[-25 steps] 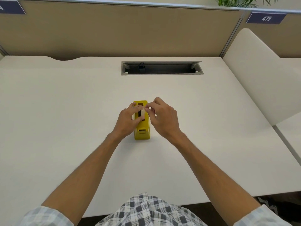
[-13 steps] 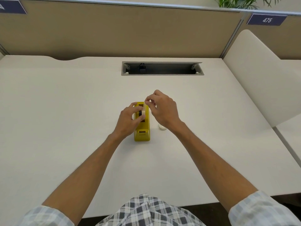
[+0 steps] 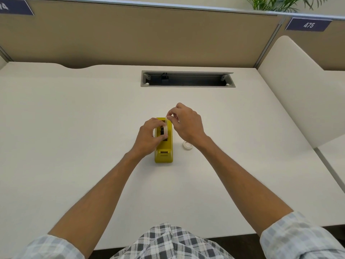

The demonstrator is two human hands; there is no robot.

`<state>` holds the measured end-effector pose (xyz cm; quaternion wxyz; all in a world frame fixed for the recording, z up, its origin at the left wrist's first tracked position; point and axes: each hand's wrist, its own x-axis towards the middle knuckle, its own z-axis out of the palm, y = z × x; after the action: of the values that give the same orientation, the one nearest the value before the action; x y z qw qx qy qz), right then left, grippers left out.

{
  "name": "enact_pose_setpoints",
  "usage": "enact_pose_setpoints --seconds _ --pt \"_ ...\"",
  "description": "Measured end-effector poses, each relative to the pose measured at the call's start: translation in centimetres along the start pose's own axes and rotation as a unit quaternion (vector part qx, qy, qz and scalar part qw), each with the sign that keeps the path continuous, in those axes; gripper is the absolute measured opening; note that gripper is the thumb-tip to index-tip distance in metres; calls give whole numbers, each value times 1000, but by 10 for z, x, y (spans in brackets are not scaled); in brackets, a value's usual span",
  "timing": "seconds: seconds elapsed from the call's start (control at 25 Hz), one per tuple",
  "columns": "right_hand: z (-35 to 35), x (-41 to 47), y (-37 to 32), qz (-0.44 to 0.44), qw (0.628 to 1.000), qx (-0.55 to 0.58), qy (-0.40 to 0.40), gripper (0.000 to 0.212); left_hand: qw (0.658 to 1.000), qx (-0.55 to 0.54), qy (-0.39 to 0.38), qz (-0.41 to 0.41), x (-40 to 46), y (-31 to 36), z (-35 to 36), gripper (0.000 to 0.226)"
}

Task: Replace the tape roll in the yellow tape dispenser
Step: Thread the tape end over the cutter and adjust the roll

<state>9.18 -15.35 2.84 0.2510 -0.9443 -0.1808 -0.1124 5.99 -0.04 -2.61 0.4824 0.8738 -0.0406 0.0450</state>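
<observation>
The yellow tape dispenser [image 3: 164, 152] stands on the white desk [image 3: 74, 128], its cutter end toward me. My left hand [image 3: 147, 139] grips a tape roll [image 3: 165, 130] seated in the dispenser's slot, thumb and fingers curled round it. My right hand [image 3: 186, 122] is raised just above and right of the slot and pinches the loose end of the tape [image 3: 166, 119], drawn up from the roll. A small white ring, an empty tape core [image 3: 187, 145], lies flat on the desk right of the dispenser, beside my right wrist.
A grey cable tray opening [image 3: 187, 79] is set in the desk behind the dispenser. A beige partition [image 3: 149, 34] runs along the back, and a white side panel [image 3: 291, 86] rises at the right. The desk's front edge lies near my lap.
My right hand has lifted up and away from the roll, pulling the tape end out. The white core beside the dispenser has come into view. My left hand stays on the roll.
</observation>
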Motion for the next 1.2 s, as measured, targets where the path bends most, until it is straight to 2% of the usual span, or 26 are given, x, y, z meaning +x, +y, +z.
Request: enact_pose_setpoints --seconds 0.28,0.52,0.64,0.84,1.0,1.2 --pt "7 -2 -1 7 1000 7 -8 15 1000 5 -22 3 -2 0 0 38" --pt "9 -3 0 9 1000 7 -22 17 999 -36 10 29 -4 3 1 15" --pt "9 -4 1 11 1000 1 -25 18 999 -34 13 18 -3 2 1 23" --pt "11 -5 2 11 999 -6 -35 20 998 -43 -9 -35 1 0 0 58" --pt "12 -5 2 7 999 -9 -31 19 999 -31 -37 -6 5 -1 -2 34" --pt "14 -8 2 4 999 -23 -41 19 999 -30 -35 -29 4 -5 -3 40"
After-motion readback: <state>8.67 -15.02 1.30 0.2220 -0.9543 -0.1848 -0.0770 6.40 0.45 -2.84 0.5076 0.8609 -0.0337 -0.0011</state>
